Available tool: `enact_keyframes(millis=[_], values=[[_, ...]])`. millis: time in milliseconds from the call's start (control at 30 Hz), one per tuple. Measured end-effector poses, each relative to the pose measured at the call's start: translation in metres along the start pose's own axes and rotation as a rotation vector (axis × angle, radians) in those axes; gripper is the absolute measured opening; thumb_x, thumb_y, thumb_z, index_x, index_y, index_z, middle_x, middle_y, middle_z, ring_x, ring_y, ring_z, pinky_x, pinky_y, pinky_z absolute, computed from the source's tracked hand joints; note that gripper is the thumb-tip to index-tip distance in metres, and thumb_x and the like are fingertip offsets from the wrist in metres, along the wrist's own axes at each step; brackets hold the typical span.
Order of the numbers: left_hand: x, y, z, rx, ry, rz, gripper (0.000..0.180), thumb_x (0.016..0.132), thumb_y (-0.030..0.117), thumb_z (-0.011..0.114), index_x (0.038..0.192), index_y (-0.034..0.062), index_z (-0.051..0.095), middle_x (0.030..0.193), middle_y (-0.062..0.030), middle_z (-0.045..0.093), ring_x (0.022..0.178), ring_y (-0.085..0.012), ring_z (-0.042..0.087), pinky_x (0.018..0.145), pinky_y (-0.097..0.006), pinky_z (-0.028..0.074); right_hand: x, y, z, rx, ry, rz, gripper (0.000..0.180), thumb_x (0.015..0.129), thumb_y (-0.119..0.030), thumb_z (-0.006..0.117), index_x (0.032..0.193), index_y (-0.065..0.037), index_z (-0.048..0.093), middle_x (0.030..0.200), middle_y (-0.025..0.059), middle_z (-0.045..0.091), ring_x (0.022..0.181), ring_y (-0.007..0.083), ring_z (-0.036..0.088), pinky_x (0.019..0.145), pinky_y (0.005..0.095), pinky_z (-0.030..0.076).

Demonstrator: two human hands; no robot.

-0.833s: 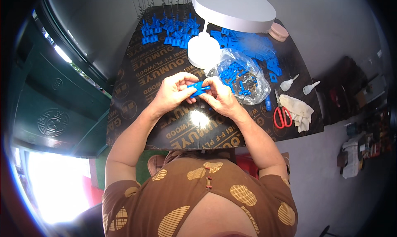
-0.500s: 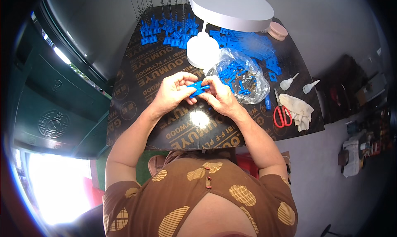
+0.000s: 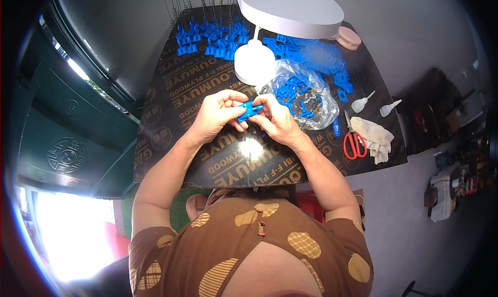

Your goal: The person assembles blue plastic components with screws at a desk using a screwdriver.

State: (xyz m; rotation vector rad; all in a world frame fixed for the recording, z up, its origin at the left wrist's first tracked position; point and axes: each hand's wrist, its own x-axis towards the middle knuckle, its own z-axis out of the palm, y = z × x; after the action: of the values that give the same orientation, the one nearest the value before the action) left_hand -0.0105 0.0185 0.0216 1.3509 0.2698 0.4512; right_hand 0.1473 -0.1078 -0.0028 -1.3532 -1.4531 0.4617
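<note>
In front of me, above the table's middle, a small blue plastic part (image 3: pixel 248 112) is held between both hands. My left hand (image 3: pixel 217 115) pinches its left side with thumb and fingers. My right hand (image 3: pixel 276 119) grips the right end, where a narrow blue piece sticks out between thumb and forefinger. Whether that is a separate piece I cannot tell, as the fingertips cover it. Just beyond my right hand lies a clear plastic bag (image 3: pixel 328 104) with small blue pieces (image 3: pixel 295 89) in it.
A white lamp (image 3: pixel 254 63) stands behind my hands. Blue plates (image 3: pixel 311 53) are piled beyond the bag; blue parts with upright springs and wires (image 3: pixel 220 40) stand far left. At right lie red-handled scissors (image 3: pixel 354 145), a cloth (image 3: pixel 374 139), two white nozzle bottles (image 3: pixel 359 105) and a pink round container (image 3: pixel 348 38).
The blue part has tilted a little between my fingers and shows a different face. Both hands stay in nearly the same place.
</note>
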Motion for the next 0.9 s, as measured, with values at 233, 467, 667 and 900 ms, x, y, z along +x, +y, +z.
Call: enact_keyframes(millis=[233,467,667,900], values=[[-0.0003,-0.0002,0.0003,-0.002,0.004,-0.003,0.029,0.088,0.004,0.061,0.111,-0.0106,0.052,0.085,-0.0163,0.064,0.066,-0.0197,0.068,0.057,-0.027,0.059,0.0005,-0.0046,-0.001,0.004,-0.007,0.015,0.026,0.086,-0.007,0.066,0.107,0.0,0.05,0.076,0.0078,0.06,0.065,0.0113,0.058,0.059,0.0265,0.047],[-0.0002,-0.0002,0.0006,-0.004,-0.004,-0.008,0.028,0.088,0.004,0.062,0.11,-0.0104,0.054,0.086,-0.0158,0.065,0.068,-0.019,0.067,0.058,-0.027,0.059,0.0002,-0.0039,-0.0015,-0.001,-0.007,0.025,0.027,0.086,-0.007,0.066,0.107,0.001,0.05,0.078,0.0086,0.061,0.066,0.0118,0.059,0.06,0.0266,0.048],[-0.0015,0.0016,0.0021,0.003,-0.007,-0.004,0.028,0.087,0.002,0.061,0.111,-0.0103,0.054,0.087,-0.0152,0.065,0.07,-0.0179,0.067,0.061,-0.027,0.059,0.0004,-0.0059,-0.0024,0.007,-0.012,0.024,0.026,0.087,-0.006,0.064,0.108,0.001,0.05,0.081,0.0105,0.063,0.074,0.0138,0.064,0.064,0.0273,0.051],[-0.0005,0.0002,0.0012,0.026,-0.044,-0.021,0.035,0.086,0.001,0.063,0.116,-0.0085,0.05,0.097,-0.0142,0.063,0.077,-0.0164,0.067,0.069,-0.029,0.059,0.0013,-0.0024,-0.003,0.029,-0.007,0.02,0.025,0.089,-0.006,0.063,0.108,0.002,0.049,0.085,0.0131,0.066,0.077,0.0157,0.067,0.065,0.0277,0.052]])
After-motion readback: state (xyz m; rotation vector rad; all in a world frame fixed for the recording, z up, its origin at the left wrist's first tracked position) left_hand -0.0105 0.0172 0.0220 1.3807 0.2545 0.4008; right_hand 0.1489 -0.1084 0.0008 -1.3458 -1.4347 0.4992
